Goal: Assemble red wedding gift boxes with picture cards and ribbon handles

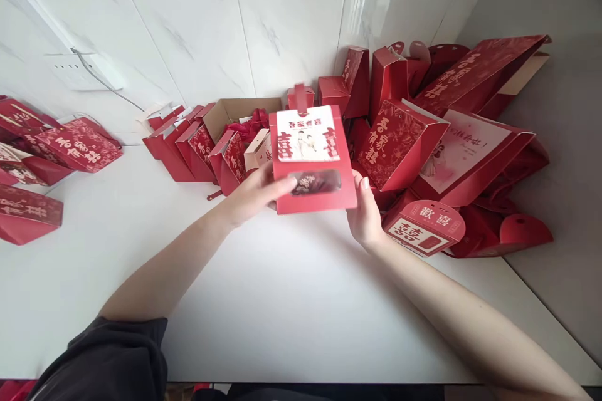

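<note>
Raised over the table is a red gift box (311,195), held between both hands with its front turned up toward me. A white printed card covers its upper front, a dark see-through window sits lower down, and a narrow red strip stands at its top. My left hand (256,193) grips the left edge, thumb on the front by the window and other fingers mostly hidden behind. On the right edge, my right hand (365,213) is closed against the lower corner; part of its fingers is hidden behind the box.
Red gift boxes and bags (399,144) crowd the right side along the wall. Behind my left hand stand smaller red bags (188,138) and an open cardboard box (235,109). More red bags (78,144) lie far left. A cable (101,78) hangs from a wall socket.
</note>
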`<state>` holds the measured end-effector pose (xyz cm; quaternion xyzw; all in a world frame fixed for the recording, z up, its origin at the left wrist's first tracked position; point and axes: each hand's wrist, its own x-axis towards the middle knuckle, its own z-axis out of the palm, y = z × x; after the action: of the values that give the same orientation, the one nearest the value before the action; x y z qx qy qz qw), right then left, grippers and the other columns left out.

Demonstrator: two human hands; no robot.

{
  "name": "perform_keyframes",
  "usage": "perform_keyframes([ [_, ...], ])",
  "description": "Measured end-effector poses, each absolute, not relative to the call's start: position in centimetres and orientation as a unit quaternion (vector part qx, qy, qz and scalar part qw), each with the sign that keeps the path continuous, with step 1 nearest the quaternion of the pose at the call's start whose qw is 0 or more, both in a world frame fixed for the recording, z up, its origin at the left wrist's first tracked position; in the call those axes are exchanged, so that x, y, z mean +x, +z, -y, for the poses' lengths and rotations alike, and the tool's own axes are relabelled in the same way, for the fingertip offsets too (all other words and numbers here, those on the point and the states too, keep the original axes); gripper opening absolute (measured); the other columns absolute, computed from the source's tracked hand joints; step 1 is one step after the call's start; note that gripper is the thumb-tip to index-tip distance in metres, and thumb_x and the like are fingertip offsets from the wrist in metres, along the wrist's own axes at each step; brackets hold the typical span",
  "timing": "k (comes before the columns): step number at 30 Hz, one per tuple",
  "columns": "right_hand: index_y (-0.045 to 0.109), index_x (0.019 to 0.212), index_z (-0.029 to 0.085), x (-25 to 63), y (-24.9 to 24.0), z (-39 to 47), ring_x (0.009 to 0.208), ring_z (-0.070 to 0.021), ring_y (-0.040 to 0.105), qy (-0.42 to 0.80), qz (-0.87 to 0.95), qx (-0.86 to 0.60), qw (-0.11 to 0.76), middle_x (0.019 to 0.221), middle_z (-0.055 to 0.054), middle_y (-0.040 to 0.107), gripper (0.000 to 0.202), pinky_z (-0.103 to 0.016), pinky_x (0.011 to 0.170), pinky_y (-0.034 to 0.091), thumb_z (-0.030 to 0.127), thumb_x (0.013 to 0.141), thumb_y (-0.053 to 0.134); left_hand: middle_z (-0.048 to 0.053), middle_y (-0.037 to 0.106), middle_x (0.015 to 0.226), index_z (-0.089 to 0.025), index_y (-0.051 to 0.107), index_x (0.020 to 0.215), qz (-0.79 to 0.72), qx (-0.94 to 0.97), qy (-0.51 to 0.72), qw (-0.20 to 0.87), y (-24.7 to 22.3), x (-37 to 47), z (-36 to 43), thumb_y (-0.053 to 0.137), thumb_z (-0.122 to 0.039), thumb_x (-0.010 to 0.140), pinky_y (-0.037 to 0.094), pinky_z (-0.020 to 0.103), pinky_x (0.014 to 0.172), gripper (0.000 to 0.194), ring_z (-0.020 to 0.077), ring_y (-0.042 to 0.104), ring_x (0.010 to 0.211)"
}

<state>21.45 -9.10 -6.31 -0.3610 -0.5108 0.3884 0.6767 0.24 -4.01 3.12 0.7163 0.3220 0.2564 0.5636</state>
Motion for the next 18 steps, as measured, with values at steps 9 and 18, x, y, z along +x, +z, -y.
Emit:
perform_keyframes([
  [9,0.052,0.125,0.023,21.8,-8.2,7.9,0.114,-0.0249,0.064,0.362,0.523,-0.406,0.656,0.127,-0.009,0.066,0.052,-0.043,0.102,0.052,0.047,0.083,0.072,0.007,0.059,0.139,-0.027,0.044,0.142,-0.332,0.856,0.152,0.365,1.5,0.1,2.3,0.080,-0.044,0.072,0.052,0.042,0.102,0.080,0.0288,0.060,0.123],
  [18,0.057,0.123,0.023,21.7,-8.2,8.2,0.108,-0.0230,0.064,0.386,0.586,-0.413,0.581,0.119,-0.006,0.067,0.043,-0.038,0.097,0.053,0.046,0.088,0.067,0.004,0.073,0.108,-0.020,0.069,0.106,-0.358,0.854,0.254,0.279,1.4,-0.1,1.3,0.067,-0.048,0.085,0.054,0.032,0.087,0.035,0.0212,0.068,0.099],
])
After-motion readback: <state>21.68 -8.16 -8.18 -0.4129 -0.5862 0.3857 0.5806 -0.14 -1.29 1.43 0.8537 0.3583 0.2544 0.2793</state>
